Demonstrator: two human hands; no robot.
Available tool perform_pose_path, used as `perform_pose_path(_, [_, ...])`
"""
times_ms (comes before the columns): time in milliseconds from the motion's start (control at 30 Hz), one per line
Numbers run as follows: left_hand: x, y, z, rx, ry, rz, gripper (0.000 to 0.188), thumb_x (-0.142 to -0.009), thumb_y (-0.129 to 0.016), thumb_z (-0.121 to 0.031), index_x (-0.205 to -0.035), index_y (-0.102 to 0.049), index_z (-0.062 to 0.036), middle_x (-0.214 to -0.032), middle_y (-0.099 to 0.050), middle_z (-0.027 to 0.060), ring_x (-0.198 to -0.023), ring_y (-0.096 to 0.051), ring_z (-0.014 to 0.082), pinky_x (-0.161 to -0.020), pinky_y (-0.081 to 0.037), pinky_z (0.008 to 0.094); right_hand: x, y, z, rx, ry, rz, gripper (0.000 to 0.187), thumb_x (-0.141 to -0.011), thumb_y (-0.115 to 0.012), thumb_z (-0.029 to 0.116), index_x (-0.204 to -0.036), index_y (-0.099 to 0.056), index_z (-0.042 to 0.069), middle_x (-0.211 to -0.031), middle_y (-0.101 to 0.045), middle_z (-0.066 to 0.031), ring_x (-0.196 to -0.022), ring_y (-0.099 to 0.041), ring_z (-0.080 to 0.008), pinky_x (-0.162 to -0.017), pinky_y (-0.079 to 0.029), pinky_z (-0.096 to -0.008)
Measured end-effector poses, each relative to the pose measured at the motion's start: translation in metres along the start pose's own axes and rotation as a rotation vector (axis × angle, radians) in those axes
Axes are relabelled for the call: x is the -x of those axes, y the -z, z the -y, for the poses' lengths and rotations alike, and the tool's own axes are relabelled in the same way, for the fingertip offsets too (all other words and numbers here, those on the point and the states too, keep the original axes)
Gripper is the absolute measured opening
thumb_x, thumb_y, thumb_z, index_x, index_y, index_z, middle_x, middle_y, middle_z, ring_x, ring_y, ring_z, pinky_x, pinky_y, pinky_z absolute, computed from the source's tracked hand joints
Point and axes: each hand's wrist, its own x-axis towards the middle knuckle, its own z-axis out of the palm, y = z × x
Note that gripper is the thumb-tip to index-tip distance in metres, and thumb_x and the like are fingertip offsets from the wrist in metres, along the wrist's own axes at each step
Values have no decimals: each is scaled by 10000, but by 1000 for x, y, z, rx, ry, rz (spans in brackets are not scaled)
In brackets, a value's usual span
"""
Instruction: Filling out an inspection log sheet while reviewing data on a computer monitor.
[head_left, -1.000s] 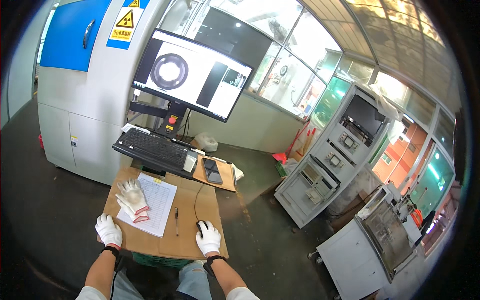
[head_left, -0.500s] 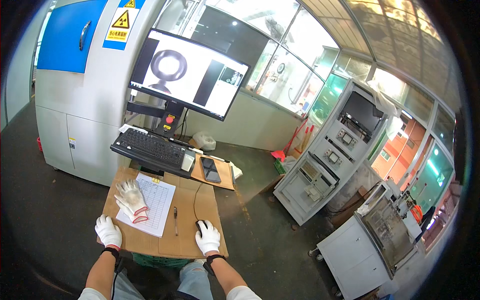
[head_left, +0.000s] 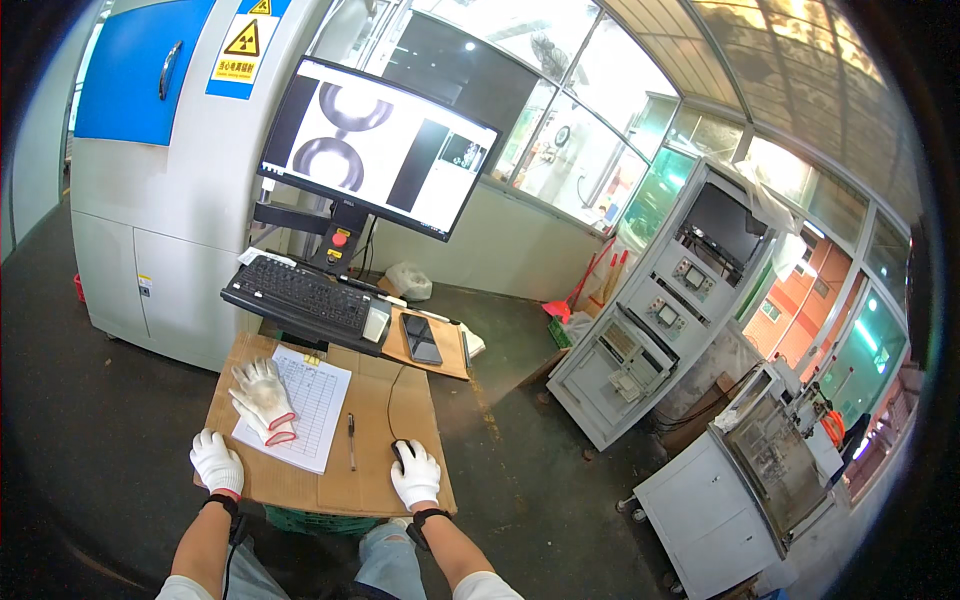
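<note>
My right hand's (head_left: pixel 417 478) fingers grip the mouse (head_left: pixel 399 451) beneath them, its long axis running near-to-far; my left hand's (head_left: pixel 216 464) finger closure I can't tell.

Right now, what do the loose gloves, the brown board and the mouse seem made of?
Loose gloves: probably knitted cotton or a blend, matte, judging by soft creases and red-edged cuffs. Brown board: seemingly cardboard, with a dull, creased surface. Mouse: likely plastic, from its smooth-looking black edge; the right hand hides most.
</note>
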Motion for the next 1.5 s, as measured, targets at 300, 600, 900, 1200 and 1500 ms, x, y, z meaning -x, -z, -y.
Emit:
perform_pose_path(300, [1, -2, 2, -6, -15, -17, 354, -755, -724, -159, -1076, -606, -68, -1257, -542, 108, -1249, -488, 322, -1007, -410, 468, 1, 0, 0, -5, -2, -2, 451, -844, -659, 270, -1292, -621, 230, -1337, -588, -98, -1008, -642, -376, -860, -527, -503])
perform_pose_path(600, [0, -2, 2, 2, -18, -12, 348, -753, -721, -156, -1070, -606, -66, -1257, -540, 111, -1245, -488, 323, -1003, -413, 469, 0, -2, -1, 0, -4, 1, 455, -845, -657, 267, -1296, -620, 228, -1341, -589, -100, -1020, -641, -375, -869, -524, -501])
perform_pose_path(900, [1, 7, -3, 24, -19, -24, 317, -749, -701, -148, -1044, -623, -62, -1241, -553, 121, -1212, -500, 331, -985, -420, 467, -2, 2, 2, 14, -23, 40, 438, -841, -658, 268, -1276, -627, 225, -1338, -599, -106, -1062, -628, -371, -893, -511, -508])
perform_pose_path(1200, [1, 13, -3, 40, -38, -17, 288, -756, -676, -146, -1030, -637, -65, -1233, -560, 120, -1204, -495, 336, -985, -405, 471, 0, 2, 1, -3, 1, 7, 449, -829, -660, 265, -1276, -636, 227, -1337, -599, -121, -1053, -628, -378, -904, -509, -501])
perform_pose_path(1500, [2, 9, -2, 30, -42, -20, 291, -766, -677, -162, -1041, -637, -76, -1239, -554, 119, -1204, -490, 331, -975, -405, 469, 0, 2, 0, -16, -17, 42, 454, -838, -654, 270, -1290, -627, 230, -1339, -594, -122, -1091, -615, -384, -927, -495, -513])
